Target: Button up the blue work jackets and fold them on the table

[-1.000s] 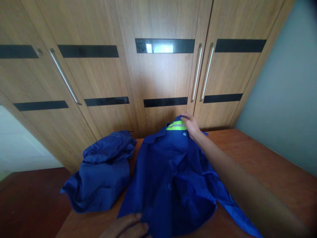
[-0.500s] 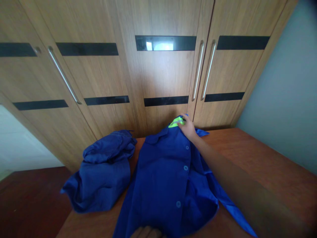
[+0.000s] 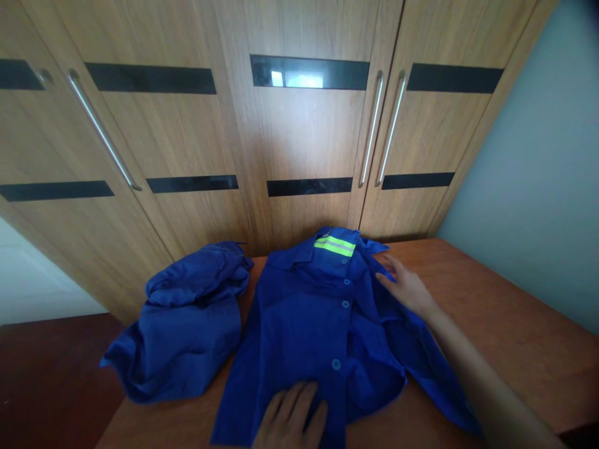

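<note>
A blue button-front work shirt (image 3: 299, 318) lies spread on the wooden surface, its reflective yellow-and-silver strip (image 3: 334, 246) showing near the far end. My left hand (image 3: 292, 418) rests on the lower front of the shirt, fingers loosely spread, left of the button row. Over the right side of the shirt, by the sleeve, my right hand (image 3: 407, 287) is open with thumb and fingers apart and nothing between them. To the left sits a bunched blue garment (image 3: 187, 330), untouched by either hand.
Behind the surface stands a wooden wardrobe (image 3: 309, 137) with long metal handles and dark glass strips. A reddish-brown wooden tabletop (image 3: 505, 324) extends to the right, up to a grey wall (image 3: 528, 187). Dark red floor (image 3: 51, 374) shows at lower left.
My right hand has let go of the shirt's far end and moved right and nearer. That end now lies flatter, showing more reflective strip. My left hand has come further into view.
</note>
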`<state>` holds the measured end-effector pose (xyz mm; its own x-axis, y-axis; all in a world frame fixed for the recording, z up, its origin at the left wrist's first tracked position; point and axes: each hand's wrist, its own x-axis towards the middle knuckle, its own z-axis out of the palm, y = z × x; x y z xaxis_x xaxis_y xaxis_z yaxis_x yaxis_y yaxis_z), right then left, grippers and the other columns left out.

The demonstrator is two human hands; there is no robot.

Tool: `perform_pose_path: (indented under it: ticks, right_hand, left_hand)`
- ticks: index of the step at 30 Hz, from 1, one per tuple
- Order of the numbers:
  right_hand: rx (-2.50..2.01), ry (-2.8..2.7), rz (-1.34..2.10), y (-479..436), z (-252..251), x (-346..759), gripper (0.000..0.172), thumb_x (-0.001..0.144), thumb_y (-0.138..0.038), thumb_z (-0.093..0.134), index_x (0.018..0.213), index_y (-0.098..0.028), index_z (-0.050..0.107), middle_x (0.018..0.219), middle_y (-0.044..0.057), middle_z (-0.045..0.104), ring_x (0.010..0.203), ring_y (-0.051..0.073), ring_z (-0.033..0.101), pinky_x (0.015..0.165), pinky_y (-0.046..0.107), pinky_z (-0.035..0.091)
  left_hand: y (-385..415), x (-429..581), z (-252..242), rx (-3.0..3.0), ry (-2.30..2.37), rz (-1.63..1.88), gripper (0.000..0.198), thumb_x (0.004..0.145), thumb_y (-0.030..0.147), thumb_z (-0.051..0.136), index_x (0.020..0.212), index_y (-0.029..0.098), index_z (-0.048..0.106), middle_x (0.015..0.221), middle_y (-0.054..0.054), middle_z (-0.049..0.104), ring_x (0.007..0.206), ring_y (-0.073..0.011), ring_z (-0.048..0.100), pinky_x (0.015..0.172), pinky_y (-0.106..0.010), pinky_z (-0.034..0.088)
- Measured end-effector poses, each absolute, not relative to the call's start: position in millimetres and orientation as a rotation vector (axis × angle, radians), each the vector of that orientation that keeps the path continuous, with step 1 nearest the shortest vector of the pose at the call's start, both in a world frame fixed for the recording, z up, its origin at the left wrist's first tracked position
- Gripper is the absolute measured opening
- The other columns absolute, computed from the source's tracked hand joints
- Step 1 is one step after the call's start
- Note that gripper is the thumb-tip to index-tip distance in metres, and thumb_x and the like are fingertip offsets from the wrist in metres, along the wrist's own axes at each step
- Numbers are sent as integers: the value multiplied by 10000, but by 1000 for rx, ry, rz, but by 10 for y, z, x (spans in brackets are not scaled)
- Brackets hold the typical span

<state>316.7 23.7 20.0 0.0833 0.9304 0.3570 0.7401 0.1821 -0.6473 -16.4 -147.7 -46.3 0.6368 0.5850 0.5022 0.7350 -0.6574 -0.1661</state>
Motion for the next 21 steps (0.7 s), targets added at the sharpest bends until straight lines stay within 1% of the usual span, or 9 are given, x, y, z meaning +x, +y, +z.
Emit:
perform_pose_path:
  ticks: [2,4,6,8,12,14,17,19,21]
  right_hand:
    - [-1841,-1524,299,-39,0,3472,390,787,-417,626,1121,-219,594,1008,102,697,1014,312,645,919,462,477]
    - [-1912,-1441,391,-308,-182,3685,450,752,-452,627,1133,-218,584,910,97,710,910,310,679,839,439,512]
    - [-1881,-1400,504,-560,-313,3753,495,742,-505,616,1157,-241,568,866,68,709,846,292,689,771,406,529]
    - [-1852,-1371,617,-784,-376,3684,563,747,-537,604,1223,-247,525,817,39,698,773,268,688,687,371,533]
    - [-1694,-1369,1046,-1101,-299,3407,717,771,-511,604,1382,-221,366,637,-21,623,553,213,625,493,307,487]
    - [-1519,-1312,1199,-1163,-175,3365,727,772,-493,618,1397,-240,346,701,-2,649,602,207,641,540,310,518]
    - [-1369,-1105,1147,-1102,64,3543,717,753,-470,660,1386,-295,371,928,46,693,753,213,674,698,343,559]
    - [-1398,-973,1044,-964,220,3801,717,734,-455,676,1381,-328,393,917,43,703,685,208,672,615,324,559]
    - [-1495,-901,879,-770,355,4118,620,744,-443,637,1329,-321,473,837,52,712,573,206,652,487,299,519]
  left_hand:
    - [-1431,-175,-397,-2585,-1037,-404,374,851,220,565,1218,285,572,1231,-33,634,1063,-199,600,866,-284,477]
    - [-1390,-160,-325,-2669,-1082,-268,494,794,198,604,1280,261,537,1286,-79,605,1092,-243,598,869,-327,492]
    - [-1354,-117,-256,-2737,-1171,-227,528,770,199,614,1291,242,537,1310,-108,588,1110,-281,594,874,-373,501]
    - [-1324,-53,-192,-2782,-1257,-203,485,789,180,588,1270,241,560,1302,-111,593,1121,-293,591,881,-404,506]
    - [-1283,53,-102,-2746,-1376,-151,393,826,89,519,1173,243,619,1165,-91,662,1034,-260,633,847,-394,535]
    - [-1270,51,-84,-2717,-1403,-128,441,796,14,493,1151,240,622,1107,-77,673,987,-234,645,831,-362,540]
    - [-1261,-47,-54,-2735,-1503,-154,574,688,-76,460,1141,239,617,1098,-56,661,976,-212,645,852,-336,529]
    - [-1266,-157,-7,-2835,-1601,-291,645,613,-92,446,1132,251,616,1096,-33,648,957,-175,649,857,-280,517]
    - [-1283,-276,63,-2987,-1656,-548,608,587,-66,452,1070,254,635,1023,-8,648,874,-129,654,794,-200,507]
